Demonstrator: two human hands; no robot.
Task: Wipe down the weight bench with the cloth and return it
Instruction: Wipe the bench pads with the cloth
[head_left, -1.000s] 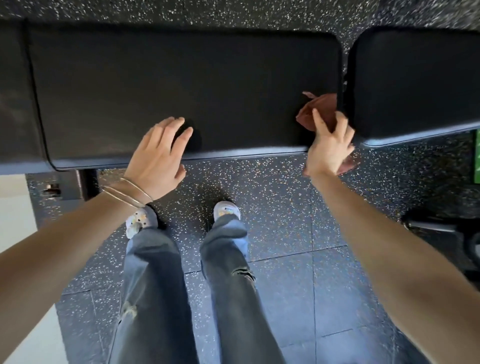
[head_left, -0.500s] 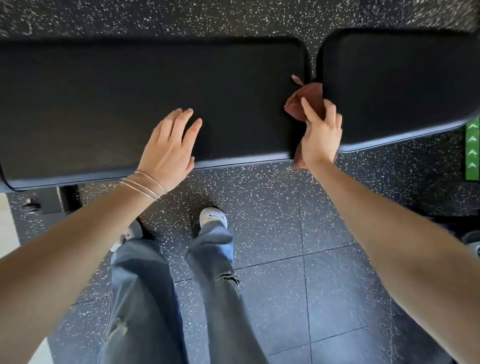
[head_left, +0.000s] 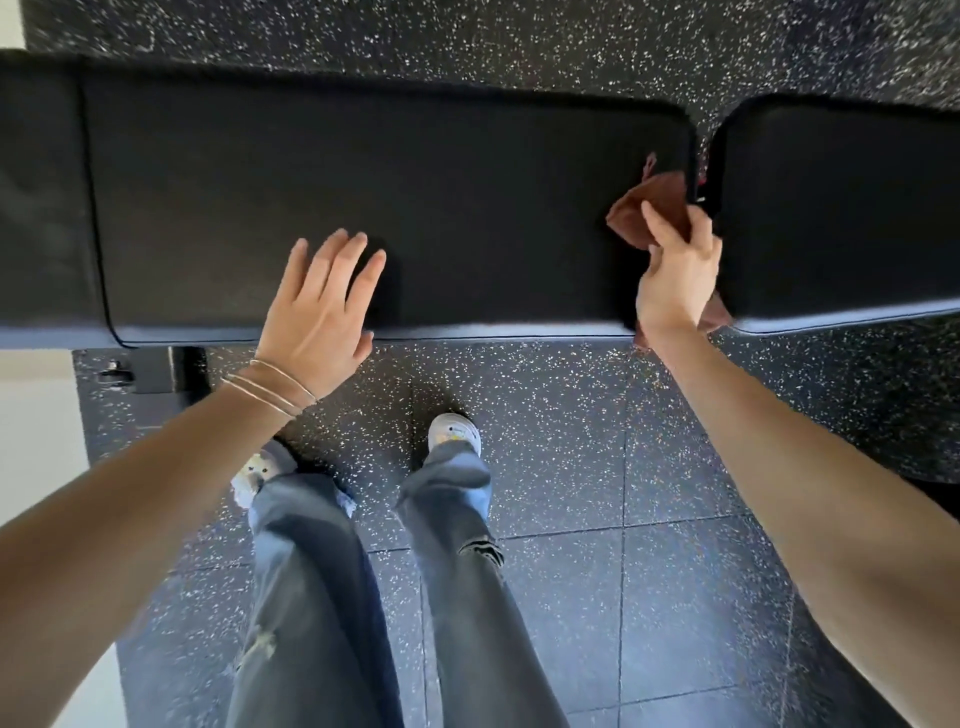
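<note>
Left hand (head_left: 317, 317) spread flat near the front edge of the weight bench (head_left: 208, 208), right hand (head_left: 675, 275) gripping the cloth (head_left: 652, 208) at the right end of its long pad (head_left: 519, 171). Seems mid-wipe, with the cloth's return not yet done.

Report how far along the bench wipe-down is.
Done: unclear; the long pad shows no wipe marks either way. In hand: the right hand holds the brown cloth at that pad's right end, by the gap to the short pad, while the left hand rests flat on the long pad. Left: probably the short pad, then returning the cloth.
</note>
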